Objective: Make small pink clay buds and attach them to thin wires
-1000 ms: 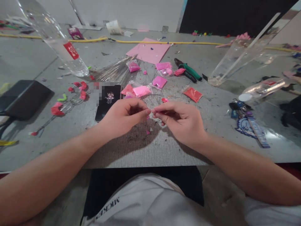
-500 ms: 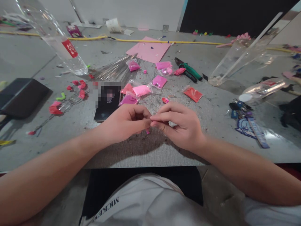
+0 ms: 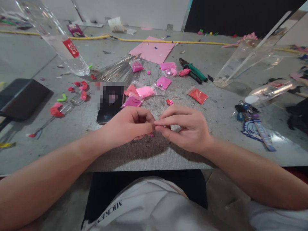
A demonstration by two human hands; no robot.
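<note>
My left hand point(image 3: 128, 126) and my right hand point(image 3: 185, 127) meet fingertip to fingertip just above the grey table point(image 3: 154, 150) near its front edge. Both are closed in a pinch on a tiny pink piece point(image 3: 151, 134) that is mostly hidden between the fingers. Just beyond the hands lie several small bags of pink beads point(image 3: 145, 92), a purple bag point(image 3: 132, 102) and a red bag point(image 3: 197, 95). A black phone point(image 3: 108, 107) lies flat by my left hand.
A clear water bottle point(image 3: 61, 43) leans at the back left, and a bundle of thin wires point(image 3: 117, 72) lies behind the phone. Green-handled pliers point(image 3: 193, 72), pink paper point(image 3: 152, 51), a tilted glass vase point(image 3: 243, 61), keys point(image 3: 247, 114), a black case point(image 3: 20, 99) and red flower pieces point(image 3: 80, 88) surround the work spot.
Both hands have dropped a little toward the table and closed up tighter together; the fingertips now touch. The view has shifted slightly.
</note>
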